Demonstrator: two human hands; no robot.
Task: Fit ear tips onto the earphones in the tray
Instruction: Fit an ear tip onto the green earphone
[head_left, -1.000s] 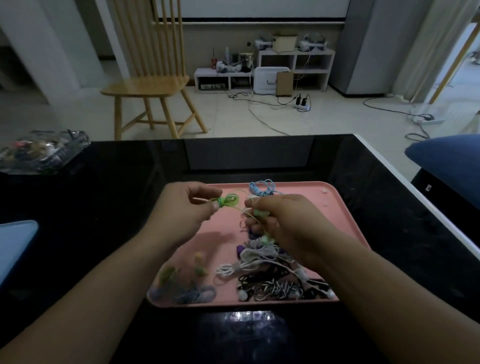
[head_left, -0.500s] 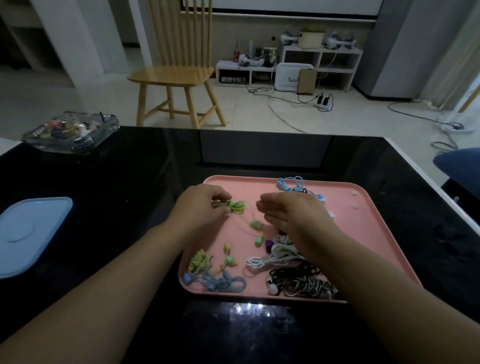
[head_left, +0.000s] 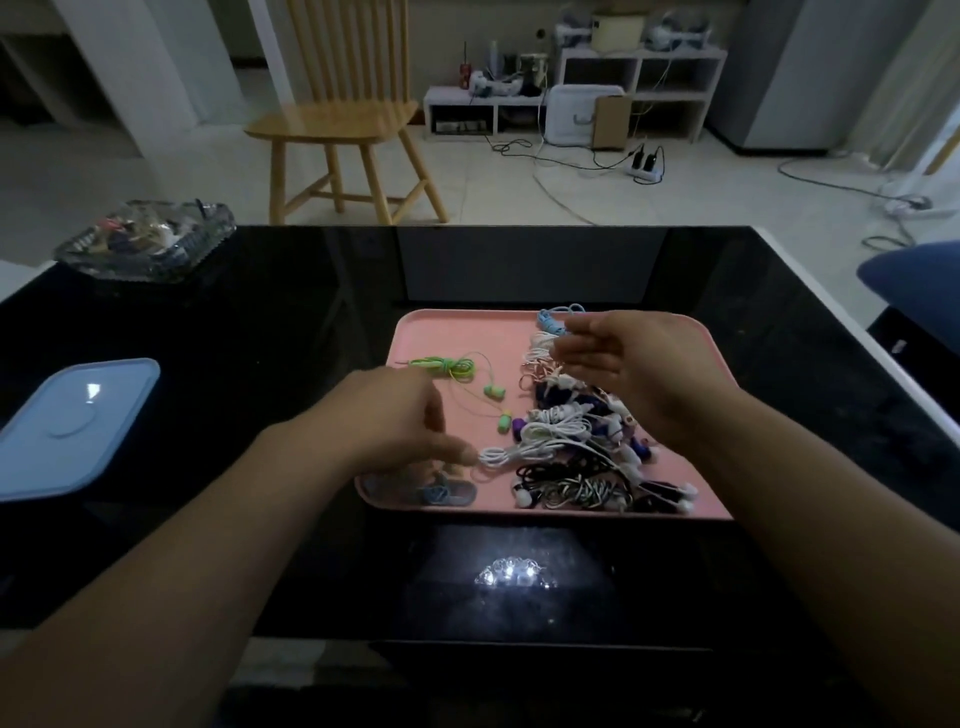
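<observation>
Green earphones lie loose on the pink tray, far-left part, cable coiled, both buds trailing toward the tray's middle, nothing touching them. Left hand hovers over the tray's left side, fingers loosely bent and pointing down; fingertips just beside the loop of a white earphone cable; contact unclear, nothing gripped. Right hand over the tray's far right, fingers nearly straight, relaxed, empty, above a pile of white, purple and black earphones. Blue earphones sit beyond its fingertips. Tray rests on a black table; blue lid left, glass dish far left.
</observation>
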